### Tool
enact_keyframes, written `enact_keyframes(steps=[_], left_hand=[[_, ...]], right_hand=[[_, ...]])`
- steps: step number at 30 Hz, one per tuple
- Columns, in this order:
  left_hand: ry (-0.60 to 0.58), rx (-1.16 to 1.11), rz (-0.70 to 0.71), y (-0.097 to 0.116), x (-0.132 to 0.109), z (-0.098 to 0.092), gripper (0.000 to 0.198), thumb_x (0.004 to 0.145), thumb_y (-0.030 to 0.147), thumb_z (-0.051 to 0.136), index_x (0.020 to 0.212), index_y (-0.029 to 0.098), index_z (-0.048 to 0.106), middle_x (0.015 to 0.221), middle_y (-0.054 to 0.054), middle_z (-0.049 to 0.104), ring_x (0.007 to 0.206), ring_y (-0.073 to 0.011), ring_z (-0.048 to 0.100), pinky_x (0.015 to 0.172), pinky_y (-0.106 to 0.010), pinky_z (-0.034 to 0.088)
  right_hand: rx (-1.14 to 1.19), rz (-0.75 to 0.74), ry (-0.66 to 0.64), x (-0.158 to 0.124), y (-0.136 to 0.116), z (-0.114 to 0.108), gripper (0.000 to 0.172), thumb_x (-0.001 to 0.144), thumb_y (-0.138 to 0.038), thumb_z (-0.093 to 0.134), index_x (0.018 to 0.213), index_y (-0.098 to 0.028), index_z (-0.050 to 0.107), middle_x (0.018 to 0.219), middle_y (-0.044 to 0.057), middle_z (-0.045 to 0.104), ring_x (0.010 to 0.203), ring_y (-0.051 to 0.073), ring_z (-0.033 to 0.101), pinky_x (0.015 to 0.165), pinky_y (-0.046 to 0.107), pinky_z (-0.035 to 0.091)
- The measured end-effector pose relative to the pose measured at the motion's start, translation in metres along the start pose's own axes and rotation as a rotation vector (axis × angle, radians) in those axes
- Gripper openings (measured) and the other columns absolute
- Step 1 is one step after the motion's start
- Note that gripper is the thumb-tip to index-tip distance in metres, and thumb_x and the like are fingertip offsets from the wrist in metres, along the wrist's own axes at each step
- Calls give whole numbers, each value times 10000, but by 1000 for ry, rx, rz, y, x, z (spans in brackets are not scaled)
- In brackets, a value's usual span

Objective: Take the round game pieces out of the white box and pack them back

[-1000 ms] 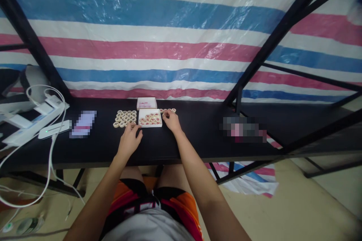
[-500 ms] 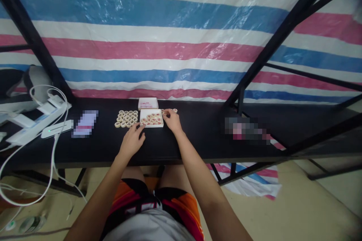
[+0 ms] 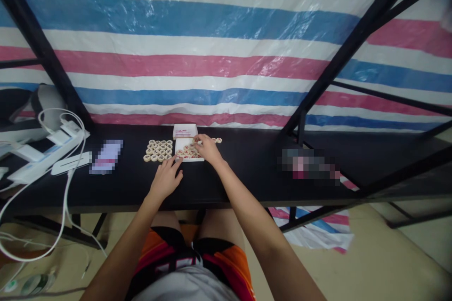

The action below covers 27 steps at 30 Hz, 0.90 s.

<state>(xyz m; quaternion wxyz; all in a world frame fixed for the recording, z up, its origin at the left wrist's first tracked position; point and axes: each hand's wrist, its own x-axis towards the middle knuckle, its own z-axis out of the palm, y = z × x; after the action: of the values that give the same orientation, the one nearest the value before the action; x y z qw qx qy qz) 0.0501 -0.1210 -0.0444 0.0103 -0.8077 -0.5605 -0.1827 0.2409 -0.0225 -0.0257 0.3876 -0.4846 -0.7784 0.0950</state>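
Note:
A small white box (image 3: 189, 159) sits on the black table, with Chinese chess pieces bearing red characters (image 3: 184, 151) inside it. My right hand (image 3: 209, 148) is over the box's right side, its fingers bent down and closed around a Chinese chess piece that they mostly hide. My left hand (image 3: 165, 179) lies at the box's front left corner, fingers apart, fingertips touching the edge. Left of the box, pieces with dark characters (image 3: 157, 150) stand in neat rows. A couple of loose pieces (image 3: 219, 140) lie beyond my right hand.
Behind the box stands a white lid or second box (image 3: 185, 130). To the left are a blurred-out phone (image 3: 107, 156), a white device (image 3: 72, 163) and a power strip (image 3: 52, 153) with looping cables. Black frame bars (image 3: 323, 75) slant at both sides; a striped sheet (image 3: 197, 66) hangs behind.
My right hand has moved left from the loose pieces beside the box to above its inside. My left hand has stayed at the front left corner.

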Motion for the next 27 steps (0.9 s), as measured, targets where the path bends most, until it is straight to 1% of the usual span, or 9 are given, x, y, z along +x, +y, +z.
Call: enact_keyframes(steps=[3, 6, 8, 12, 14, 17, 21, 25, 27], left_hand=[[-1, 5, -2, 1, 0, 0, 462, 894, 276, 418, 1345, 198, 479, 1407, -116, 455, 1186, -290, 469, 940, -445, 421], [-3, 4, -1, 2, 0, -1, 457, 895, 272, 418, 1342, 197, 482, 1401, -124, 460, 1182, -284, 474, 944, -444, 416], [-5, 4, -3, 2, 0, -2, 456, 895, 270, 421, 1344, 209, 479, 1395, -123, 466, 1188, -279, 471, 945, -442, 413], [-12, 19, -2, 3, 0, -3, 458, 895, 267, 420, 1342, 193, 481, 1387, -131, 469, 1193, -285, 467, 939, -443, 416], [-13, 30, -3, 3, -1, -3, 456, 896, 269, 416, 1339, 189, 485, 1384, -131, 473, 1194, -289, 465, 936, -446, 417], [-13, 34, -7, 4, -1, -2, 454, 898, 273, 412, 1340, 199, 485, 1381, -123, 478, 1193, -292, 463, 938, -452, 414], [-12, 21, -12, 4, 0, -2, 459, 897, 281, 414, 1345, 204, 476, 1384, -120, 476, 1190, -288, 468, 944, -449, 410], [-12, 19, -13, 4, -1, -3, 454, 899, 279, 408, 1341, 206, 479, 1394, -113, 467, 1188, -285, 470, 933, -443, 419], [-12, 22, -14, 4, -1, -3, 450, 898, 277, 407, 1338, 214, 481, 1397, -107, 466, 1186, -282, 474, 932, -437, 421]], right_hand=[[-62, -21, -90, 15, -9, 8, 217, 790, -106, 527, 968, -178, 629, 960, 54, 641, 921, 174, 572, 877, 284, 419], [-114, 7, -144, 28, -18, 23, 232, 780, -85, 533, 973, -161, 636, 959, 71, 654, 900, 177, 583, 855, 280, 429], [-125, -10, -183, 35, -23, 33, 230, 777, -71, 529, 955, -157, 647, 950, 75, 662, 893, 172, 589, 850, 270, 429], [-154, -24, -310, 38, -31, 47, 197, 760, -61, 541, 860, -158, 681, 881, 81, 683, 840, 182, 614, 781, 252, 439], [-190, -10, -336, 36, -32, 48, 173, 781, -96, 537, 814, -162, 694, 862, 88, 692, 812, 195, 627, 751, 258, 442], [-217, -26, -333, 31, -30, 46, 197, 817, -152, 515, 806, -179, 710, 864, 82, 703, 817, 201, 637, 757, 263, 444], [-174, -51, -334, 29, -23, 40, 260, 807, -111, 484, 888, -200, 714, 916, 55, 708, 887, 187, 627, 826, 260, 440], [-157, -13, -190, 24, -7, 30, 368, 783, -45, 443, 1027, -181, 682, 1049, 68, 674, 986, 185, 585, 920, 286, 420], [-173, 18, -121, 18, 7, 22, 392, 772, -27, 430, 1047, -164, 674, 1080, 90, 652, 1004, 202, 567, 936, 315, 417]])
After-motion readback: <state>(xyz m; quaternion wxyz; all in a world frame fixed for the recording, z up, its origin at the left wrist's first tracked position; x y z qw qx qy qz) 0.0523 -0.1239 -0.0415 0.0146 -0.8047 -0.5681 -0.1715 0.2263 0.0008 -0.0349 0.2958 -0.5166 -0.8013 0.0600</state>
